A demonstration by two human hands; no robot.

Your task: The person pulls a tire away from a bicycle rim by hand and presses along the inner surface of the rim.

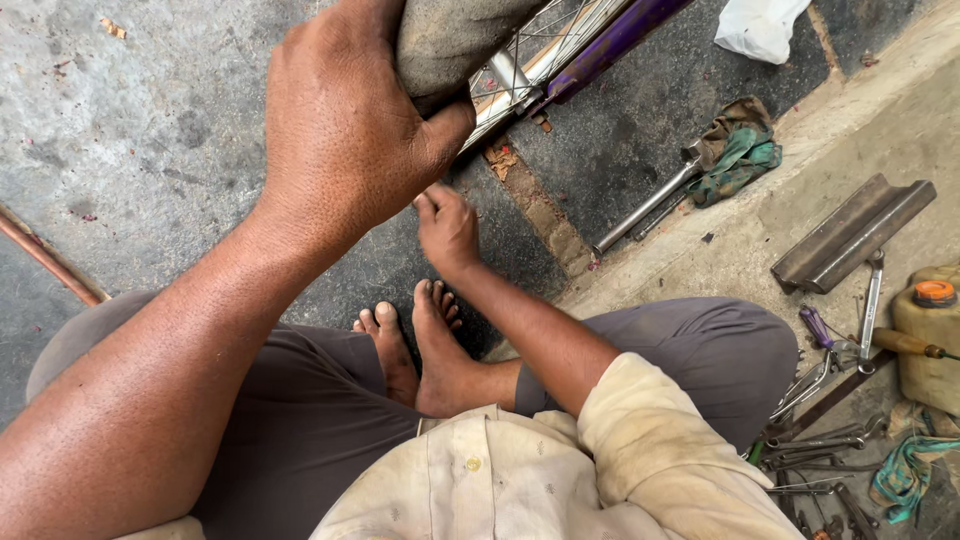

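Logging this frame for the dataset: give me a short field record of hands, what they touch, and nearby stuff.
left hand: grips the grey tyre of a bicycle wheel
right hand: low, below the wheel, fingers curled; holding anything: cannot tell
wheel: spokes visible, purple frame tube beside it
posture: squatting, bare feet on the ground
right side: spanners, yellow jug, green rag

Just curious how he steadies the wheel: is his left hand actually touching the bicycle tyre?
Touching. The head view shows the left hand wrapped over the grey tyre, thumb pressed against its underside with no gap.
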